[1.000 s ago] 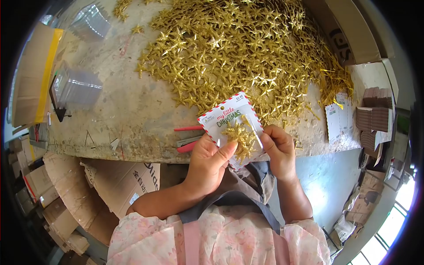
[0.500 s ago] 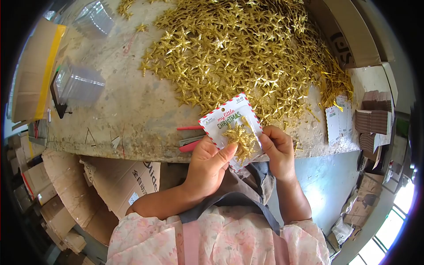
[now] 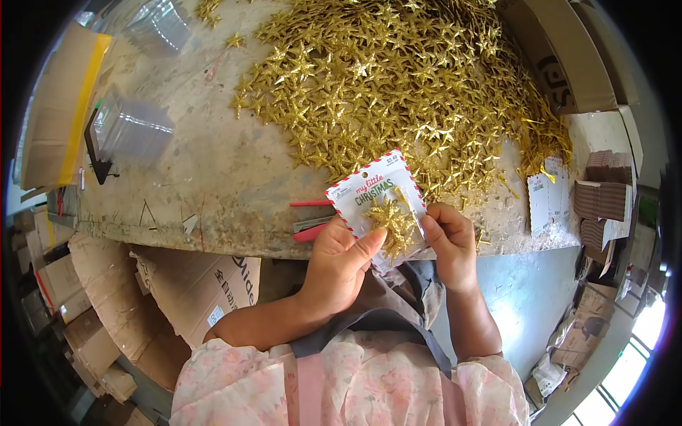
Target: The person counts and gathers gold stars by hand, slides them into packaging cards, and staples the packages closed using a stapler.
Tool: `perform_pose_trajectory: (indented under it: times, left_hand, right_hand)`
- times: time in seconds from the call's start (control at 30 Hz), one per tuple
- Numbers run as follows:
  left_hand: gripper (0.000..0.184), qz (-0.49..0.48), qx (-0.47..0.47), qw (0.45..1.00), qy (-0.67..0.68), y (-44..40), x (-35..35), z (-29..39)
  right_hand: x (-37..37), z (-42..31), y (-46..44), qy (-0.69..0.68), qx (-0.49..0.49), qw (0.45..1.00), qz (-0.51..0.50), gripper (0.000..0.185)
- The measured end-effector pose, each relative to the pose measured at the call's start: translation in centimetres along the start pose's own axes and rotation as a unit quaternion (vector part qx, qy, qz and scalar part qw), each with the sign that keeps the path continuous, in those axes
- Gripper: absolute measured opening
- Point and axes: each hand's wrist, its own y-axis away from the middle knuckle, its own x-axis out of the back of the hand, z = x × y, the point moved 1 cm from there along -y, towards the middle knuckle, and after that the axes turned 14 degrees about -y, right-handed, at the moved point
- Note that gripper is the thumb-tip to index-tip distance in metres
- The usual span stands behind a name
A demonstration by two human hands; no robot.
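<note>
A white card (image 3: 361,209) with a red-striped border and "my little CHRISTMAS" print is held tilted above the table's front edge. Gold glitter stars (image 3: 390,221) lie bunched against its face. My left hand (image 3: 342,259) grips the card's lower left side, its thumb pressing on the stars. My right hand (image 3: 450,245) pinches the right edge between thumb and fingers. Both hands are closed on the card. Behind it spreads a big heap of gold stars (image 3: 355,99). A pink-handled tool (image 3: 312,232) lies partly hidden beside my left hand.
Clear plastic trays (image 3: 138,131) stand at the left of the table (image 3: 206,177). On the right are printed cards (image 3: 545,199), stacked brown cards (image 3: 602,200) and a cardboard box (image 3: 561,57). A large carton (image 3: 206,291) sits below the table edge at left.
The view has shifted slightly, so the table and its things appear a little to the right. Both hands keep the same grip on the card.
</note>
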Motion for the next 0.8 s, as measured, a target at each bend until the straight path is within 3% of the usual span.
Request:
perform_pose_trajectory:
  times: [0.23,0.27,0.33,0.37,0.4,0.67,0.8]
  left_hand:
    - [0.03,0.001,-0.026,1.0,-0.01,0.0,1.0,1.3]
    - [0.03,0.001,-0.063,0.998,0.001,-0.1,1.4,2.1]
    - [0.029,0.034,-0.117,0.993,-0.009,0.2,2.6,4.0]
    - [0.029,0.04,-0.127,0.991,-0.022,0.4,3.4,5.0]
    - [0.029,0.046,-0.137,0.989,-0.035,0.7,4.1,5.9]
    - [0.029,0.064,-0.183,0.98,-0.045,1.6,4.8,7.7]
    - [0.037,0.074,-0.194,0.977,-0.045,1.7,5.2,8.0]
  right_hand:
    - [0.3,0.2,-0.1,0.015,0.038,0.999,0.027,0.012]
    - [0.2,0.2,-0.4,0.105,0.092,0.99,0.027,0.011]
    - [-0.1,0.1,-1.1,0.28,0.197,0.939,0.025,0.011]
    - [-0.6,0.1,-1.5,0.392,0.242,0.887,-0.019,0.02]
    - [-1.8,-0.1,-1.5,0.467,0.227,0.853,-0.06,0.028]
    - [-8.1,2.7,-3.7,0.594,0.325,0.714,-0.18,0.047]
    - [-5.3,-0.1,-2.1,0.333,0.152,0.919,-0.148,0.056]
